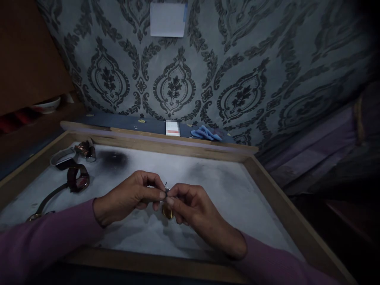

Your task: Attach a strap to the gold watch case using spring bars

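Note:
My left hand (pixel 135 198) and my right hand (pixel 197 206) meet over the middle of a wood-framed white work surface (pixel 142 241). Thumb and fingers of both hands pinch a small dark piece (pixel 166 194), mostly covered by the fingertips. A thin metal bit (pixel 166 187) sticks up just above it. Right below the fingertips shows a gold-coloured rounded thing (pixel 168 211), perhaps a watch case; whether it is joined to the dark piece I cannot tell.
Several wristwatches lie at the left, among them one with a dark curled strap (pixel 78 180). Wooden edging (pixel 267 190) rises around the surface. Behind it are a small white box (pixel 172 128) and a blue cloth (pixel 206 133), against a patterned wall.

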A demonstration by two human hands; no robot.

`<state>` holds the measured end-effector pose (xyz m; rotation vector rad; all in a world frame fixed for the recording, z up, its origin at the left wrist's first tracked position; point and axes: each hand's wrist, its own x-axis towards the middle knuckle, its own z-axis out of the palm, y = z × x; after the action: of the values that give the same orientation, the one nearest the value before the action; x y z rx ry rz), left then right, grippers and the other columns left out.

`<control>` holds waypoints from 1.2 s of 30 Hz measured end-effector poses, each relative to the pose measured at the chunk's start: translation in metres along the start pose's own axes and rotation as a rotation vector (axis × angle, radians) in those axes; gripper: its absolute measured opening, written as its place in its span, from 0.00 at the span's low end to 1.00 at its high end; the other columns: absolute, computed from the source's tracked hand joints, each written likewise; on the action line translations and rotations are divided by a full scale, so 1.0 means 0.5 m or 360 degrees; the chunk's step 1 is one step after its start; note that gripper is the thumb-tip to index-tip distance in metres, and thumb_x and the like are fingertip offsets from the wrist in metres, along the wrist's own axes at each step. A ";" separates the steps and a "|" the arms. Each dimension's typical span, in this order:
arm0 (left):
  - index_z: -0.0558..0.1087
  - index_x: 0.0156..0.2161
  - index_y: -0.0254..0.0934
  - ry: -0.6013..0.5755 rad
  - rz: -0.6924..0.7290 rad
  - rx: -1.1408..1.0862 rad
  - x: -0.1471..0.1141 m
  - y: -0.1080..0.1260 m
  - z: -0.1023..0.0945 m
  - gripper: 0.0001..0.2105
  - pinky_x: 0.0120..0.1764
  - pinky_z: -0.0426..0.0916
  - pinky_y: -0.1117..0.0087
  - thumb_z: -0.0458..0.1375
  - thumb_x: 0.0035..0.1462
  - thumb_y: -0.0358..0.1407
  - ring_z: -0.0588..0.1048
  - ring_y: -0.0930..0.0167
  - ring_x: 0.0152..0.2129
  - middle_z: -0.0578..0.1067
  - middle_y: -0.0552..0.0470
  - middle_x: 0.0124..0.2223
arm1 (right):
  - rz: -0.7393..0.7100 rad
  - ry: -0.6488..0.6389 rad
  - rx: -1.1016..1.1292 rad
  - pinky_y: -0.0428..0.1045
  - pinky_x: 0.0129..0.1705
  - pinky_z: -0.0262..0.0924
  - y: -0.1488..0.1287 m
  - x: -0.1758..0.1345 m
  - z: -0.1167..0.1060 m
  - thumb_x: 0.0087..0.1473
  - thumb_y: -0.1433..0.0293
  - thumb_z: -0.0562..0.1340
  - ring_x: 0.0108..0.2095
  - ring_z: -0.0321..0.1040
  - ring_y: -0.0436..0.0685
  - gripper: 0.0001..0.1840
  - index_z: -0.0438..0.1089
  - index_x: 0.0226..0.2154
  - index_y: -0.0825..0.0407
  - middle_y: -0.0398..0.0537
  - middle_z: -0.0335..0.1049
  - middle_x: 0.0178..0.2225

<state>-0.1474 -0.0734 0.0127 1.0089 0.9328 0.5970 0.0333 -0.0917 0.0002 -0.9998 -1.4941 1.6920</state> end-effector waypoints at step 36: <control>0.70 0.25 0.34 -0.0006 0.0132 0.0253 0.006 -0.001 0.000 0.07 0.24 0.61 0.76 0.64 0.43 0.34 0.70 0.76 0.18 0.75 0.54 0.22 | 0.0485 -0.0036 0.0535 0.39 0.15 0.44 0.008 0.016 -0.010 0.46 0.62 0.70 0.16 0.55 0.40 0.15 0.73 0.22 0.58 0.42 0.69 0.20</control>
<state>-0.1459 -0.0715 0.0110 1.1952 0.9500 0.5967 0.0338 -0.0830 -0.0047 -1.0626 -1.0580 2.0894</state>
